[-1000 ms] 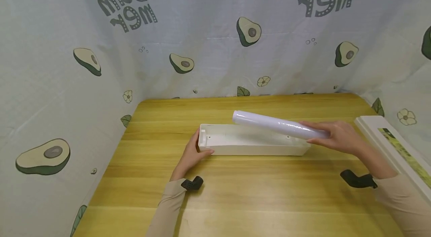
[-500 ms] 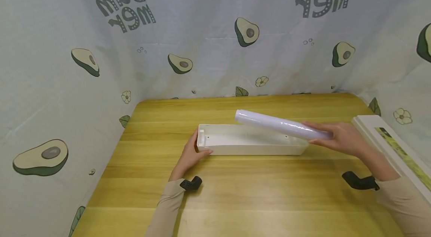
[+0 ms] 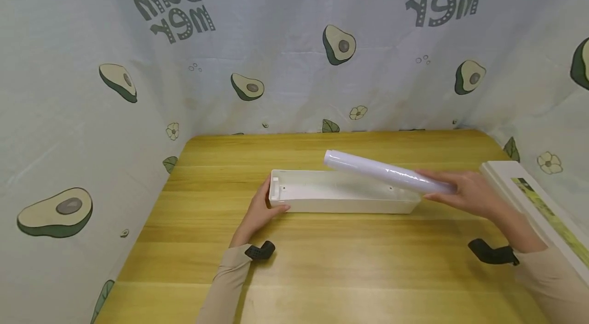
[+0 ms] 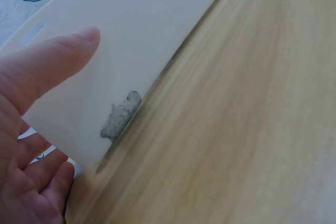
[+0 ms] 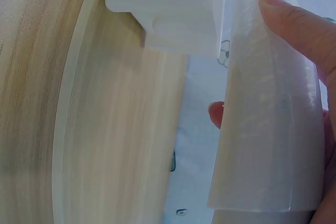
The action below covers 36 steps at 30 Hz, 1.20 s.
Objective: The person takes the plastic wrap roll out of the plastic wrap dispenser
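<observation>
A long white plastic box, open at the top, sits on the wooden table in the head view. My left hand grips its left end, thumb on the front wall and fingers round the end; the left wrist view shows this thumb from close by. Above the box's right part, my right hand holds a roll of plastic wrap by its right end. The roll slants, its left end raised and free. In the right wrist view, thumb and fingers wrap round the glossy roll.
A long white lid-like piece with a yellow-green label lies along the table's right side. A grey patch marks the box's front wall low down. Behind the wooden table hangs an avocado-patterned cloth.
The roll of plastic wrap and my right hand have shifted slightly to the right. My left hand keeps its grip on the box, which stays in place.
</observation>
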Motion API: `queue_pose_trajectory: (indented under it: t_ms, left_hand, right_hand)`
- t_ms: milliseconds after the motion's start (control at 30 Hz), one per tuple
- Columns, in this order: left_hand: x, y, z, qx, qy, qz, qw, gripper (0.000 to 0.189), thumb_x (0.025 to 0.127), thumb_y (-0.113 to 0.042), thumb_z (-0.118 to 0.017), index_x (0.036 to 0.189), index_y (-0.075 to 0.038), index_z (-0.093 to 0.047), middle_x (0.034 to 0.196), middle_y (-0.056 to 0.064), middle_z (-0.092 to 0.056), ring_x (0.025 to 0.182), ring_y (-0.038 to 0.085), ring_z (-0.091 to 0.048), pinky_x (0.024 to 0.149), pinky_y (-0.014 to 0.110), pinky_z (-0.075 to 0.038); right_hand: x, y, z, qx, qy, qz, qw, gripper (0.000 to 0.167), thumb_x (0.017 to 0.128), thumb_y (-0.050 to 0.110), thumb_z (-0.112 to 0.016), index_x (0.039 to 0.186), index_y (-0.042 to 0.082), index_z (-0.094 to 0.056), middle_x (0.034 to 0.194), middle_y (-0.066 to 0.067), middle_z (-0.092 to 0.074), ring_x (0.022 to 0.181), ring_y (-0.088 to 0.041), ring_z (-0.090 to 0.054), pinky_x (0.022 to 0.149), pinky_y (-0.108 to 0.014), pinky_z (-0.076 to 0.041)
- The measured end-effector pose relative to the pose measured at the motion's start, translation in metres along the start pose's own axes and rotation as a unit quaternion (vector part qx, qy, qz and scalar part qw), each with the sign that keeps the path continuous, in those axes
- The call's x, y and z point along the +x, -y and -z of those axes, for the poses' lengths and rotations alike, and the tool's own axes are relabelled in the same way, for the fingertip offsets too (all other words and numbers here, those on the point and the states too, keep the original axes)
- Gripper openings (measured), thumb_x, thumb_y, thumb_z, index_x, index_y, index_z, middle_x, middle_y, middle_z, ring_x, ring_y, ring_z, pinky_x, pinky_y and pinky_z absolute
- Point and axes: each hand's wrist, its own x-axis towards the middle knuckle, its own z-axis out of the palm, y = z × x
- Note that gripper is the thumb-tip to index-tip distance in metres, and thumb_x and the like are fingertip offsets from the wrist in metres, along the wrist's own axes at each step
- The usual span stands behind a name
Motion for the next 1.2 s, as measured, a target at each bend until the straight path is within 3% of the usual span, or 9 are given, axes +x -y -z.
queue_pose_trajectory:
  t_ms: [300,667,1200]
  left_hand:
    - [-0.001,0.001,-0.001,-0.002,-0.001,0.008,1.0,0.1,0.075,-0.019,-0.079,0.152,-0.013,-0.015,0.153,0.013,-0.028,0.141,0.029,-0.029,0.116,0.046,-0.024]
    - [-0.001,0.0,-0.001,-0.005,-0.003,0.005,1.0,0.1,0.075,-0.02,-0.079,0.152,-0.014,-0.015,0.153,0.012,-0.028,0.14,0.028,-0.03,0.116,0.046,-0.024]
    - [-0.003,-0.003,-0.002,-0.004,-0.002,-0.003,1.0,0.098,0.076,-0.017,-0.078,0.151,-0.011,-0.015,0.154,0.015,-0.026,0.141,0.03,-0.028,0.116,0.047,-0.024]
  right_hand:
    - [-0.004,0.0,0.002,-0.013,0.007,-0.012,0.9998,0.068,0.062,0.026,-0.084,0.126,0.028,-0.061,0.074,-0.006,-0.069,0.051,0.006,-0.029,0.047,-0.016,-0.025]
    - [-0.01,-0.001,0.006,-0.007,0.007,-0.021,0.9997,0.069,0.063,0.024,-0.084,0.127,0.027,-0.06,0.084,-0.014,-0.072,0.054,0.005,-0.034,0.048,-0.018,-0.028]
    - [-0.017,0.0,0.012,-0.02,0.007,-0.05,0.9985,0.068,0.063,0.025,-0.084,0.127,0.028,-0.06,0.078,-0.006,-0.069,0.058,0.003,-0.036,0.05,-0.019,-0.029]
